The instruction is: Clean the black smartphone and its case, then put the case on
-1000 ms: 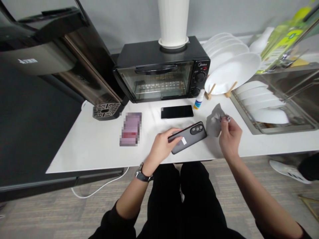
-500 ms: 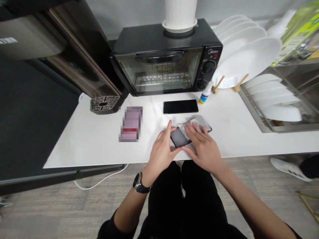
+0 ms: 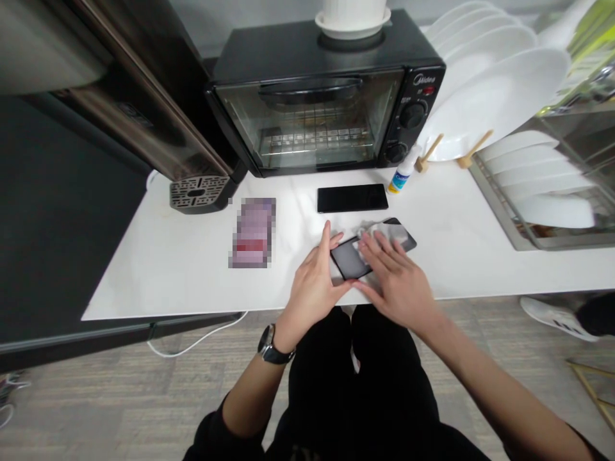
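A dark-edged phone point(image 3: 346, 260) with a greyish screen lies aslant near the counter's front edge. My left hand point(image 3: 314, 275) holds its left end, thumb along the near side and fingers at the far corner. Under the fingers of my right hand point(image 3: 396, 275), a crumpled white tissue point(image 3: 379, 229) is pressed onto the phone's screen, partly hidden by the hand. The right thumb reaches toward the left thumb at the phone's near edge. Just beyond lies a second black phone point(image 3: 352, 198), with a small spray bottle point(image 3: 402, 173) standing to its right.
A pixelated pinkish rectangle point(image 3: 253, 232) lies left on the white counter point(image 3: 168, 275). Behind stand a black toaster oven point(image 3: 317, 121) and a dark machine with a drip tray point(image 3: 199, 192). White plates point(image 3: 504, 109) and a dish rack point(image 3: 509, 218) are at the right.
My right hand and the tissue have shifted slightly rightward, showing more of the phone's far right corner. The left hand keeps its hold. The whole view has shifted a little.
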Motion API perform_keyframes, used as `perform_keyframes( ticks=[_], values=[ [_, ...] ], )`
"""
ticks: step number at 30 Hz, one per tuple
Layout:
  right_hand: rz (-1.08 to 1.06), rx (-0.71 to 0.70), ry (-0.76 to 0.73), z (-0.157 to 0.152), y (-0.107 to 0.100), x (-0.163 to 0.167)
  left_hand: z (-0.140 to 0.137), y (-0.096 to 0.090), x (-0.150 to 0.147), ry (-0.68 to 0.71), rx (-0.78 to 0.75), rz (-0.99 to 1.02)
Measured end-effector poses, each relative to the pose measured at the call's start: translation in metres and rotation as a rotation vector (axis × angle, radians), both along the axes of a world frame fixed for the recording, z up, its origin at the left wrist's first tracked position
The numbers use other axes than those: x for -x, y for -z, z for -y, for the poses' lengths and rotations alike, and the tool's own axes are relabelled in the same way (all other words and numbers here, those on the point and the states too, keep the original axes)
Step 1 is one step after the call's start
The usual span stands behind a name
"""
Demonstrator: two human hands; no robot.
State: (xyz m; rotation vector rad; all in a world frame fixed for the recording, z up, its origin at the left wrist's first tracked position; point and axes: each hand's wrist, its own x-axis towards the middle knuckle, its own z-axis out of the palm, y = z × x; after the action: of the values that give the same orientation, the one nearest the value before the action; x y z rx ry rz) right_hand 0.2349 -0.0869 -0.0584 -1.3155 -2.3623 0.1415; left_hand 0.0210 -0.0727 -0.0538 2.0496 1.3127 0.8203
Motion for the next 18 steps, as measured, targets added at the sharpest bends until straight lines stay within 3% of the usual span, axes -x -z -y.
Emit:
perform_keyframes(
  ticks=[3, 5, 9, 11, 16, 18],
  values=[
    [-0.033, 0.061, -0.165, 0.01, -0.002, 0.028, 0.001, 0.0, 0.003, 0.016, 0.023, 0.008],
    [-0.024, 0.068, -0.205, 0.006, -0.003, 0.023, 0.001, 0.001, 0.003, 0.002, 0.024, 0.007],
    [0.033, 0.01, -0.034, -0.012, 0.0, -0.016, 0.0, 0.001, -0.001, -0.014, -0.005, 0.003],
    [0.047, -0.007, 0.022, -0.013, 0.001, -0.019, 0.0, 0.0, -0.003, -0.006, 0.0, 0.0],
    [0.01, 0.045, -0.202, 0.001, -0.003, 0.017, 0.0, -0.002, 0.0, 0.012, 0.044, 0.001],
    [0.004, 0.055, -0.228, -0.001, -0.004, 0.017, 0.001, -0.001, 0.0, 0.008, 0.043, 0.007]
  ],
)
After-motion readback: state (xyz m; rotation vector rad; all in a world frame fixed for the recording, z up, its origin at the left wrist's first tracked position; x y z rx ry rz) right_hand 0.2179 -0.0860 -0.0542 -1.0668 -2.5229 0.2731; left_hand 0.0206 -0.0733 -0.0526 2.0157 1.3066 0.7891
